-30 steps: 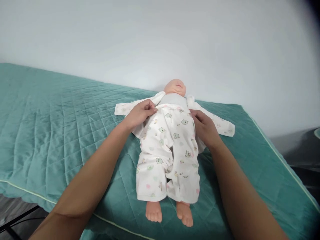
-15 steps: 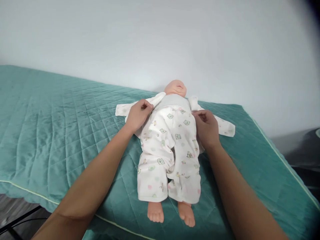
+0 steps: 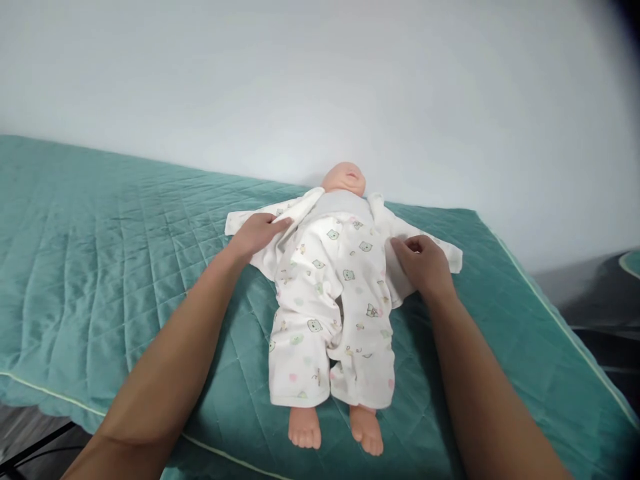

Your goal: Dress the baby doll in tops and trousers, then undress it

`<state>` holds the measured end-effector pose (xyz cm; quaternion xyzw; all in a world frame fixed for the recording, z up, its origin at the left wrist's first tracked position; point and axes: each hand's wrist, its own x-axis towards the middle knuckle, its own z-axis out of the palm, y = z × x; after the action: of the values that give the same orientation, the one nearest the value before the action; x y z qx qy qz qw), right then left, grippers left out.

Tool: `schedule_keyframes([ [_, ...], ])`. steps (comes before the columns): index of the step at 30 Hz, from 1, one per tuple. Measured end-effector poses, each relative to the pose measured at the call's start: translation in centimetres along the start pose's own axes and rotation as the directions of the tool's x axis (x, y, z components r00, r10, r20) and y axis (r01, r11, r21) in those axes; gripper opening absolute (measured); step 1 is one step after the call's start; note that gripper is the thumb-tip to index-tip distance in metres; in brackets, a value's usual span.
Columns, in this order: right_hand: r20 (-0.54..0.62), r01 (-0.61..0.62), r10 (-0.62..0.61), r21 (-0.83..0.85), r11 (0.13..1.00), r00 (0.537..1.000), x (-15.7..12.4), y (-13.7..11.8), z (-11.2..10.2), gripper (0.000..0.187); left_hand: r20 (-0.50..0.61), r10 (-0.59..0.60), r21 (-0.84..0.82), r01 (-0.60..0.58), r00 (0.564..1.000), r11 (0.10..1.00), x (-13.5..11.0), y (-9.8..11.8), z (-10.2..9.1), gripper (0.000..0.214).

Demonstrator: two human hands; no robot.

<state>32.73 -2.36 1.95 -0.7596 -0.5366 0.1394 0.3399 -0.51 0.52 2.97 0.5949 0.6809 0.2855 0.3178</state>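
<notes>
A baby doll (image 3: 345, 179) lies on its back, feet toward me. It wears patterned white trousers (image 3: 345, 287) pulled up over a pale grey-white torso (image 3: 343, 203). A white baby jacket (image 3: 303, 208) is spread open around the upper body, its sleeves stretched out to both sides. At the left, my left hand (image 3: 257, 235) grips the jacket's front panel, thumb on top and the other fingers partly hidden. My right hand (image 3: 425, 261) is closed in a pinch on the opposite front panel, beside the doll's waist. Both bare feet stick out below the trouser legs.
A green quilted cover (image 3: 150, 267) with a pale piped edge lies under the doll. Behind it rises a plain white wall (image 3: 300, 80). Dark floor and a black metal leg (image 3: 45, 443) show at lower left; a round-edged object (image 3: 631, 262) stands at far right.
Both hands have moved outward from the trouser waist, onto the jacket's front panels. The right panel now shows spread beside the hip. The view has shifted slightly.
</notes>
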Motion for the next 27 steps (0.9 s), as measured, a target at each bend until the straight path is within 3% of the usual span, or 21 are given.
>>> schedule_keyframes([
  [4,-0.061,-0.01,0.009,-0.016,1.0,0.998,0.4,0.9,-1.6,0.026,-0.147,-0.102,-0.154,0.079,0.984,0.985,-0.3,-0.7,-1.4,0.037],
  [9,-0.123,-0.049,0.033,-0.129,0.99,0.992,1.3,3.8,-3.8,0.024,-0.32,0.02,0.135,0.025,0.947,0.99,-0.8,-2.4,-1.2,0.029],
  [13,-0.015,-0.041,0.038,-0.309,0.95,0.999,1.2,6.4,-4.5,0.023,-0.311,0.07,0.336,0.04,0.948,0.941,-1.7,-3.4,-0.7,0.026],
  [16,0.071,-0.044,0.081,-0.417,0.908,0.994,0.5,7.0,-4.8,0.022,-0.272,0.078,0.421,0.046,0.959,0.906,-2.8,-3.5,-0.5,0.027],
  [18,0.039,-0.055,0.081,-0.447,0.893,0.996,-0.3,6.4,-4.9,0.018,-0.291,0.141,0.482,0.018,0.946,0.876,-3.5,-3.2,-0.3,0.028],
  [21,-0.078,0.091,-0.129,-0.371,0.924,0.989,-1.9,4.2,-4.4,0.012,-0.328,0.344,0.569,-0.107,0.88,0.815,-4.4,-2.7,0.2,0.027],
  [24,-0.02,0.31,-0.321,-0.198,0.93,0.947,-3.8,1.4,-3.1,0.012,-0.223,0.495,0.55,-0.31,0.84,0.775,-4.7,-2.4,1.0,0.019],
  [27,0.245,0.388,-0.357,-0.087,0.918,0.901,-5.7,-0.7,-2.0,0.013,0.074,0.583,0.438,-0.551,0.809,0.71,-4.4,-2.6,1.6,0.014],
])
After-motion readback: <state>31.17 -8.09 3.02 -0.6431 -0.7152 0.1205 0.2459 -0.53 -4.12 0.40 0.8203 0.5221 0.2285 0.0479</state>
